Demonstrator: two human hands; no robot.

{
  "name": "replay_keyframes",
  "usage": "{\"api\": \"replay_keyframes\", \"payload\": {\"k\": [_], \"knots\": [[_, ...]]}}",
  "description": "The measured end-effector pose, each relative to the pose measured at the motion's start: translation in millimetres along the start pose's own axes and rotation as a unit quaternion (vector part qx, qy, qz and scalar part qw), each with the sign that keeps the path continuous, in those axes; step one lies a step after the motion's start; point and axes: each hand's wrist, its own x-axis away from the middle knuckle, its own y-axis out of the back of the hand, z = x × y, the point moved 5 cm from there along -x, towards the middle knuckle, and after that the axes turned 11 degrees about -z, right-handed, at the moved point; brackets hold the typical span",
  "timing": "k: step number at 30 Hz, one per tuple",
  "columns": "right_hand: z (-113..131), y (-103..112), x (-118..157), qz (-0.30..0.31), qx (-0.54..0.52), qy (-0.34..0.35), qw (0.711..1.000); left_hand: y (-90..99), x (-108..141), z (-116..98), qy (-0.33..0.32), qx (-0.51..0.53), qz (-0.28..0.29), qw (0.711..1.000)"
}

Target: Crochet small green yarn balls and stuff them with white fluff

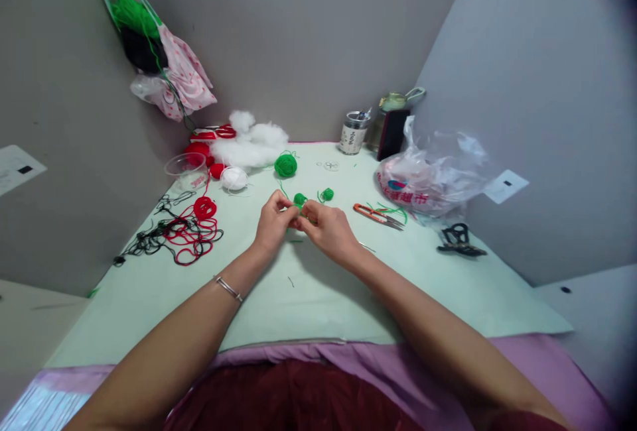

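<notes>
My left hand (272, 224) and my right hand (329, 229) meet over the middle of the table, fingers pinched together. Between their fingertips is a small piece of green yarn work (300, 199), mostly covered by the fingers. A strand runs from near my left hand up to a green yarn ball (285, 166). Just past my right hand lies a smaller green yarn piece (327, 195). Orange-handled thread snips (378, 216) rest to the right, beside some green yarn scraps (391, 209). Part of a thin metal tool (367, 246) shows by my right wrist.
Tangled black and red yarn (184, 235) spreads at the left. White stuffing (253, 146) and a white yarn ball (233, 178) sit behind it. A pen jar (353, 134), a phone (393, 134), a plastic bag (430, 176) and a black hair clip (460, 242) line the right side.
</notes>
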Motion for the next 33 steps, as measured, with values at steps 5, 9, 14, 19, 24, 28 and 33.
{"api": "replay_keyframes", "payload": {"k": [5,9,14,19,24,28,33], "knots": [[-8.2,3.1,-7.1,-0.018,0.001,-0.025,1.000,-1.8,7.2,-1.8,0.024,0.016,0.029,0.999],[-14.7,8.2,-11.7,-0.021,-0.009,-0.041,0.999,-3.4,9.7,-3.0,0.023,0.028,0.051,0.998],[-10.4,6.1,-8.5,0.019,-0.019,-0.020,0.999,-1.1,2.6,4.6,0.009,0.020,0.039,0.999],[0.7,-0.5,2.1,0.030,-0.014,-0.001,0.999,2.7,-5.1,7.4,-0.036,0.000,-0.005,0.999],[1.9,-4.1,3.2,0.029,-0.032,0.002,0.999,2.4,1.1,2.8,-0.035,0.015,-0.013,0.999],[-1.3,-0.2,-3.0,0.053,-0.056,0.008,0.997,5.3,2.3,-1.3,-0.017,0.040,-0.017,0.999],[-15.0,40.8,-21.2,0.042,0.011,0.019,0.999,16.8,-9.8,-12.5,-0.035,0.073,-0.039,0.996]]}}
